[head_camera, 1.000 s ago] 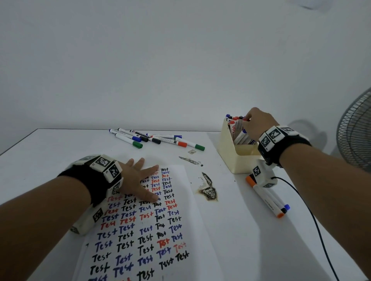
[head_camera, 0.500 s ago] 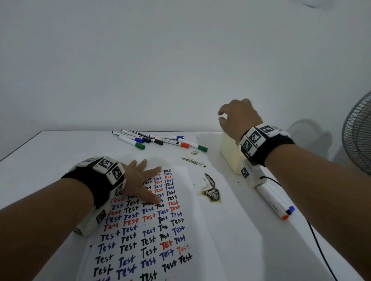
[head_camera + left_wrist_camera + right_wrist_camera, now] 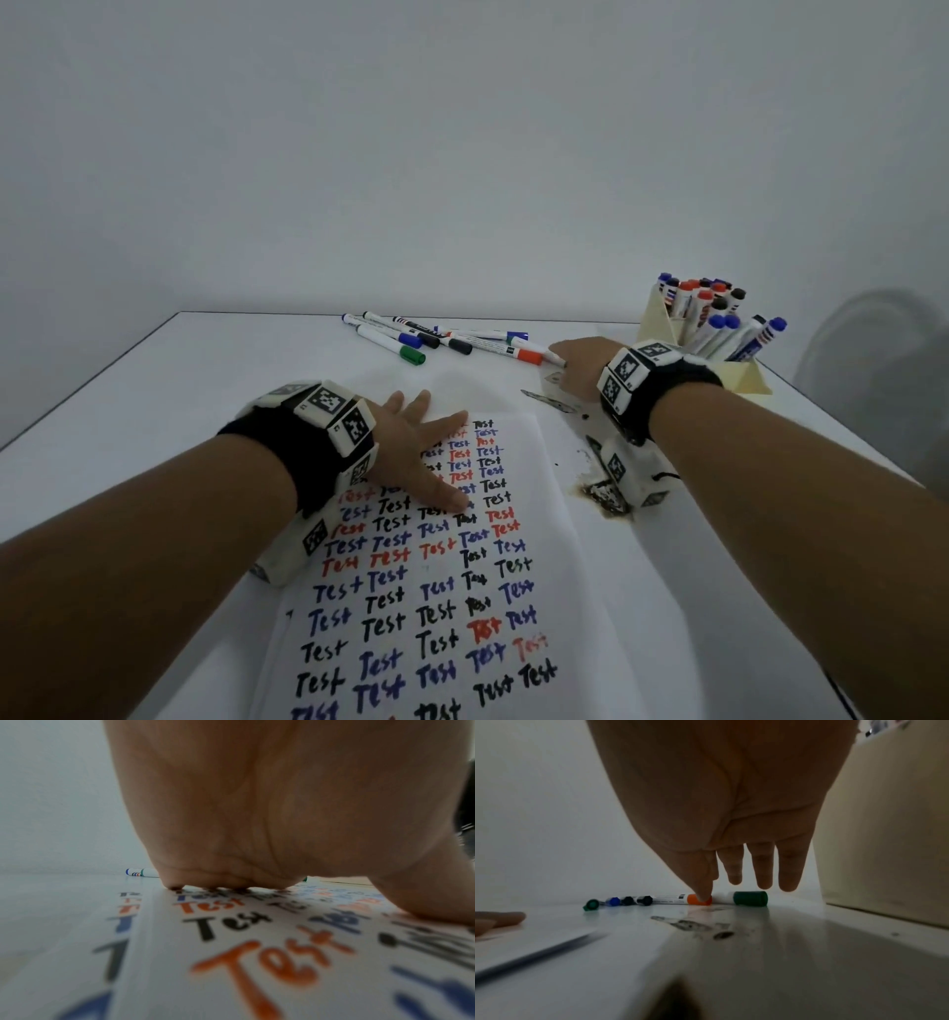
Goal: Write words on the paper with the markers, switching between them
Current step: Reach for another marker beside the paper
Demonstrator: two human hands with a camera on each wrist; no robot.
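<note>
Markers (image 3: 719, 316) stand upright in the cream box (image 3: 739, 377); left hand (image 3: 416, 452) flat on paper (image 3: 560, 565), right hand (image 3: 577, 367) open.

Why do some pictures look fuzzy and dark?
Left wrist view: the nearest words on the paper are out of focus. Right wrist view: dim, the right hand in shadow, the table blurred up close. Head view: bright, words sharp.

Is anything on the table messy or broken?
Yes. The table has dark, scorched-looking patches right of the paper: the biggest beside the right wrist, a smaller streak nearer the loose markers. It looks like peeled or burnt surface, not writing.
</note>
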